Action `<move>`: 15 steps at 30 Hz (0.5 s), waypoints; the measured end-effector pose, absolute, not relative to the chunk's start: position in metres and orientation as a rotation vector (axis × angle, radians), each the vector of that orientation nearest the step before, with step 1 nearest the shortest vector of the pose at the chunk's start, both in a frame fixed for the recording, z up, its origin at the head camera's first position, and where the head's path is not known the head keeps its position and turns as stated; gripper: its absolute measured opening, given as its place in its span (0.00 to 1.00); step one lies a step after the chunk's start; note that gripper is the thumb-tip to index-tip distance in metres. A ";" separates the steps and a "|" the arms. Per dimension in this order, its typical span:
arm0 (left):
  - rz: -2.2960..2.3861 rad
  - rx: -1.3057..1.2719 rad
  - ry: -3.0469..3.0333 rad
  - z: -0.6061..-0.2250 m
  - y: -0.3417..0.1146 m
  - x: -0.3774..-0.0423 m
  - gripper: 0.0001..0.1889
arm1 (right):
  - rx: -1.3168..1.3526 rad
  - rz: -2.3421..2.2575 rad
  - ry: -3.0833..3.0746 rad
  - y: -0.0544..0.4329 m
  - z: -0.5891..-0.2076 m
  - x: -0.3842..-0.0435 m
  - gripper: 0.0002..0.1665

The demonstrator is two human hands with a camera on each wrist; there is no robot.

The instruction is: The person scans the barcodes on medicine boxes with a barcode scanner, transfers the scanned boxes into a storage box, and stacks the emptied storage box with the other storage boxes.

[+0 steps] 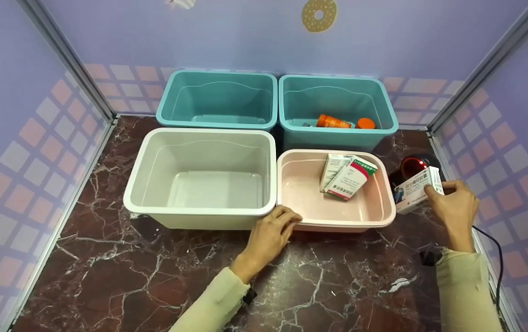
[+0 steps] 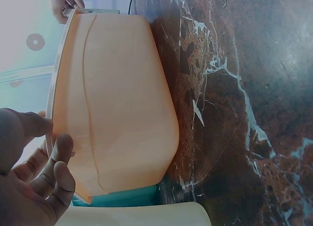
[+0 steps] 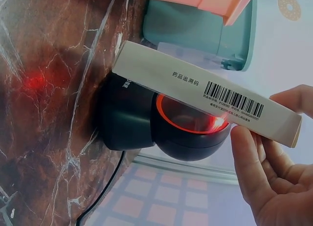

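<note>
My right hand (image 1: 457,208) pinches a white medicine box (image 1: 415,192) by one end, between thumb and fingers. Just behind it stands a black barcode scanner (image 3: 128,117) with a glowing red ring. In the right wrist view a printed barcode (image 3: 234,100) shows on the box's narrow side, and red light falls on the edge beside it. With thumb and fingers my left hand (image 1: 267,234) grips the rim of the pink bin (image 1: 338,221) at its near left corner. Inside that bin lie a white-and-green medicine box (image 1: 351,179) and more white boxes (image 1: 332,165) partly under it.
Left of the pink bin stands a white bin (image 1: 199,211). Behind are two teal bins, the left one (image 1: 218,124) and the right one (image 1: 338,131), which holds orange-capped bottles (image 1: 333,121). A black cable (image 1: 499,258) runs along the right wall.
</note>
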State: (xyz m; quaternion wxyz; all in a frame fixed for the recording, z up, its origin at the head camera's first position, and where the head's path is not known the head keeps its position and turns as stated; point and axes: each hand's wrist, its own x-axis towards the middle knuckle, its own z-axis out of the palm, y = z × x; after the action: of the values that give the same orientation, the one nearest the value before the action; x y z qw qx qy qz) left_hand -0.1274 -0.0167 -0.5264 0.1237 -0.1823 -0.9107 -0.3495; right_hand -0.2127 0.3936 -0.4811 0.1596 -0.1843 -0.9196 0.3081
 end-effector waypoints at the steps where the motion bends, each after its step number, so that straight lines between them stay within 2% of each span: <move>1: -1.020 -0.531 -2.657 -0.526 -0.017 -0.127 0.08 | -0.528 0.880 -2.629 0.394 -0.481 -0.213 0.30; 15: -0.984 -0.544 -2.649 -0.527 -0.017 -0.128 0.07 | -0.558 0.895 -2.666 0.395 -0.480 -0.212 0.31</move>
State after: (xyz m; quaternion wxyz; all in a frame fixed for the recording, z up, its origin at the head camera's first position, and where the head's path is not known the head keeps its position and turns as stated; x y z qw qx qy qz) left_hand -0.1283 -0.0170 -0.5271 0.1317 -0.1872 -0.9125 -0.3391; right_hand -0.2119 0.3950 -0.4802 0.1368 -0.1927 -0.9211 0.3094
